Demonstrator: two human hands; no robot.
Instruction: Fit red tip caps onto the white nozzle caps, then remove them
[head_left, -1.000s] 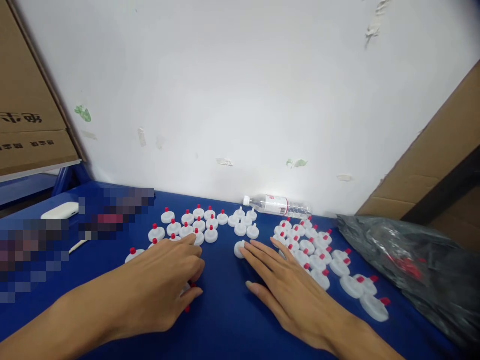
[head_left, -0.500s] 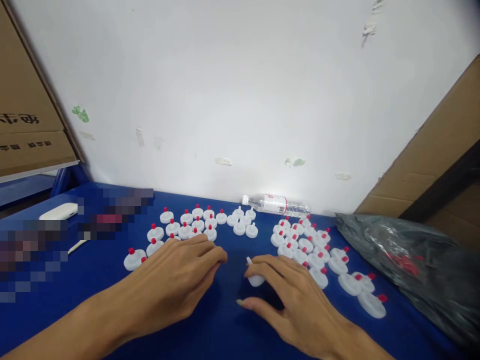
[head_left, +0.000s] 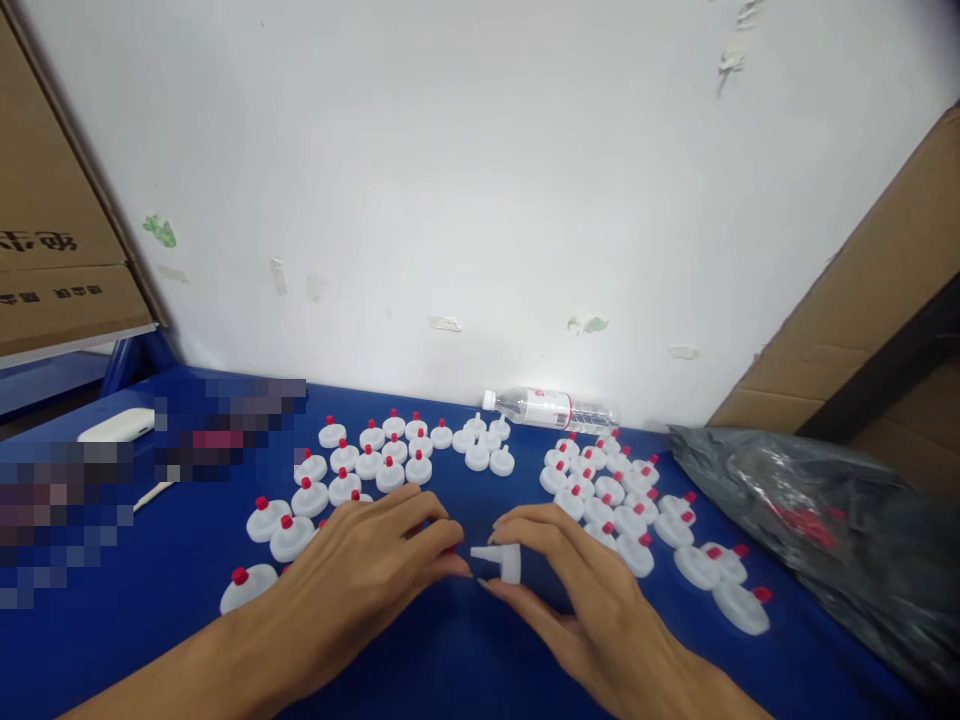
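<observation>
My right hand [head_left: 577,585] grips a white plastic nozzle cap [head_left: 510,563] between thumb and fingers, tipped on its side with its bare spout pointing left. Facing it, my left hand [head_left: 375,570] is closed in a pinch; a bit of a small red cap [head_left: 450,548] shows at its fingertips, mostly hidden. A narrow gap separates the spout from the left fingertips. Left of centre stand several white nozzle caps with red tips [head_left: 369,462], some partly behind my left hand. Toward the back middle is a cluster of nozzle caps without red tips [head_left: 477,457].
More red-tipped nozzle caps [head_left: 634,552] spread over the right of the blue table [head_left: 465,660]. A clear bottle [head_left: 551,408] lies along the wall. A dark plastic bag [head_left: 810,530] with red pieces inside sits at right. A white device [head_left: 118,425] is at left.
My right hand has lifted and turned its nozzle cap from upright to sideways, spout left. My left hand has moved slightly down and right, toward the spout, with red now showing at its fingertips.
</observation>
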